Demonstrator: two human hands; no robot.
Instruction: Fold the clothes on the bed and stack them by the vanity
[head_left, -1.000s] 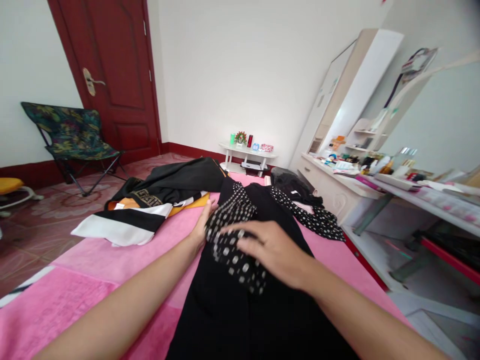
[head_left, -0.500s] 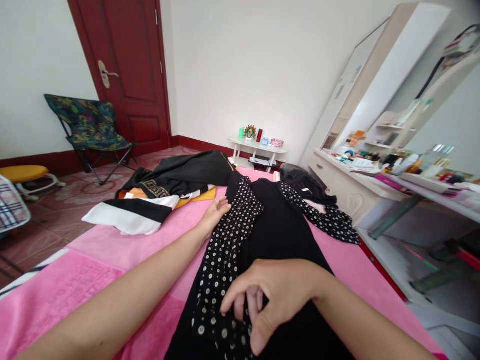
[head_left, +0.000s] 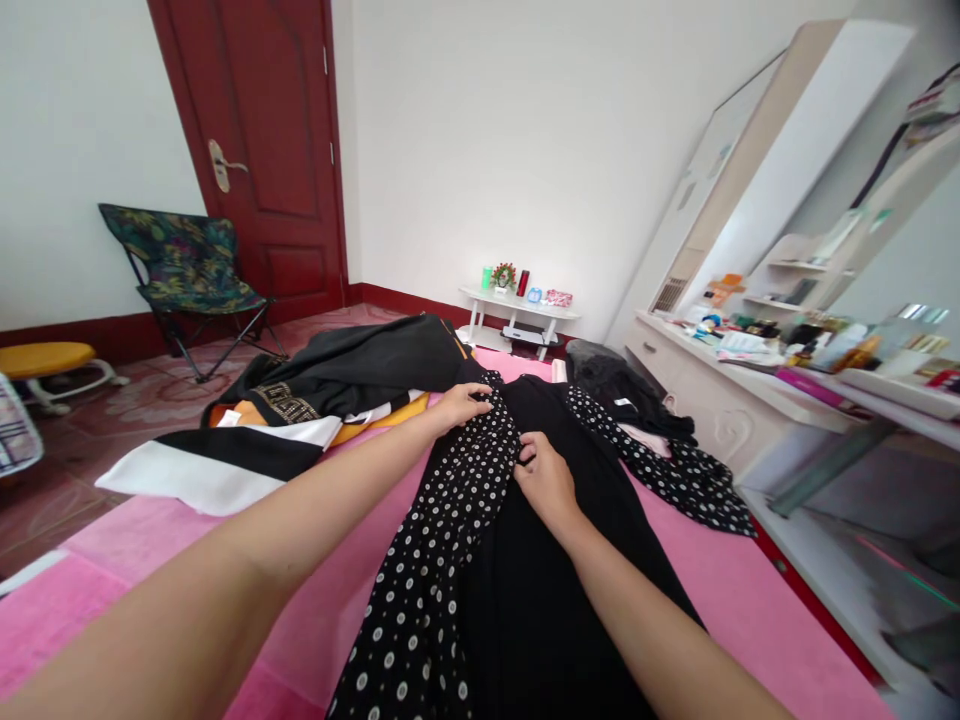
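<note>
A black dress (head_left: 577, 560) with white-dotted sleeves lies spread on the pink bed cover. Its left dotted sleeve (head_left: 442, 530) is laid lengthwise along the body, while the right dotted sleeve (head_left: 675, 470) stretches out to the side. My left hand (head_left: 463, 406) rests at the upper outer edge of the left sleeve, its thumb and fingers apart. Opposite it, my right hand (head_left: 549, 482) has its fingers curled at the sleeve's inner edge, seeming to pinch the dotted cloth; the fingertips are partly hidden.
A pile of black, white and orange clothes (head_left: 352, 370) lies to the left on the pink cover (head_left: 757, 590). More dark clothes (head_left: 622, 385) sit at the far right. A cluttered dressing table (head_left: 697, 365) flanks the bed; a folding chair (head_left: 187, 265) stands near the red door (head_left: 262, 150).
My right hand has moved forward from the sleeve's near end to its upper inner edge. My left hand has shifted slightly right onto the sleeve, and the sleeve lies flatter and wider.
</note>
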